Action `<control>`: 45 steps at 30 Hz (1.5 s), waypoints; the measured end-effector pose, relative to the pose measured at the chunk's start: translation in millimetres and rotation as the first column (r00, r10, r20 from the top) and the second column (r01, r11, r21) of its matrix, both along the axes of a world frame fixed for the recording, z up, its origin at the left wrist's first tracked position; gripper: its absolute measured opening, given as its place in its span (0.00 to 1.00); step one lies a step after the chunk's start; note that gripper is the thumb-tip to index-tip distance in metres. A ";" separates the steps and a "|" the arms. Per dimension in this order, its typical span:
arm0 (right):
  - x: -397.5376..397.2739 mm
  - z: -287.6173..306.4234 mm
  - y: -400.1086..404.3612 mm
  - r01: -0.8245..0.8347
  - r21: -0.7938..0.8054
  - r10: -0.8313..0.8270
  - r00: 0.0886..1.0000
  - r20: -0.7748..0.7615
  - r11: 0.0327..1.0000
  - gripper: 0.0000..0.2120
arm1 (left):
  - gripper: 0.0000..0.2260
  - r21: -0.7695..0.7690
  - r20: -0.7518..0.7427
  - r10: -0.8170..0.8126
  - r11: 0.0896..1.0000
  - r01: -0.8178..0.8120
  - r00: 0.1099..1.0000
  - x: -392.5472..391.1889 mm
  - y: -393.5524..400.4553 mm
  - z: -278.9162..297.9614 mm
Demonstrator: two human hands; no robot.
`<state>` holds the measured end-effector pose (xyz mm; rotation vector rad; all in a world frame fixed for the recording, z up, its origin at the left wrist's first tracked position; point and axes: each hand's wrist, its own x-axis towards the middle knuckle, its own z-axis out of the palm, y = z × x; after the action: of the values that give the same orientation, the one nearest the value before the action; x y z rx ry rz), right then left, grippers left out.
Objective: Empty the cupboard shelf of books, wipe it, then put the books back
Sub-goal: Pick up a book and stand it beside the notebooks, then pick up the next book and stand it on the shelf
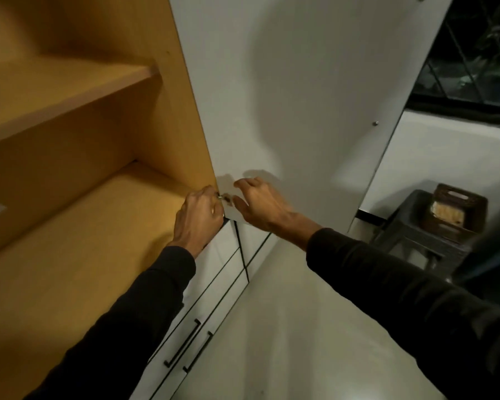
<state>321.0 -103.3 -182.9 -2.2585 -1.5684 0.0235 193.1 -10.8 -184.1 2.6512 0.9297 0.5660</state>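
Nearest, the left hand point(198, 216) pinches a small key point(220, 196) at the white door point(286, 111)'s near corner; the right hand point(260, 206), fingers spread, steadies the door. Turn gently while pressing. Beyond, the shelf point(84, 226) shows no books.

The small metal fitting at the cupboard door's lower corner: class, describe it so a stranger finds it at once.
Start at the tall white cupboard door beside the bare yellow wooden shelves. Follow its hinge edge down to both hands; the small shiny metal fitting sits between them, pinched by the left hand, the only glinting piece there.
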 end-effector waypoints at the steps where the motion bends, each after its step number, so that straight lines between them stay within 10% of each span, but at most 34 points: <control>1: 2.6 -5.0 -7.9 0.019 -0.014 -0.019 1.000 -0.001 1.000 0.20 | 0.13 -0.004 -0.009 -0.023 1.000 0.023 1.000 4.5 -3.4 -5.1; 24: 24.6 -85.4 -196.1 0.651 -0.193 -0.669 0.742 -0.040 0.734 0.20 | 0.16 -0.199 -0.144 -0.648 0.759 0.620 0.748 95.7 -123.7 -93.3; 45: 67.0 -125.6 -449.3 0.842 -0.291 -0.887 0.457 -0.060 0.453 0.19 | 0.14 -0.229 -0.247 -0.804 0.591 0.773 0.541 189.7 -351.6 -119.0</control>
<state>387.9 -552.6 -308.6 -2.8601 -0.1187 0.1495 382.8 -362.3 -303.1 2.7247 -0.2765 -0.1564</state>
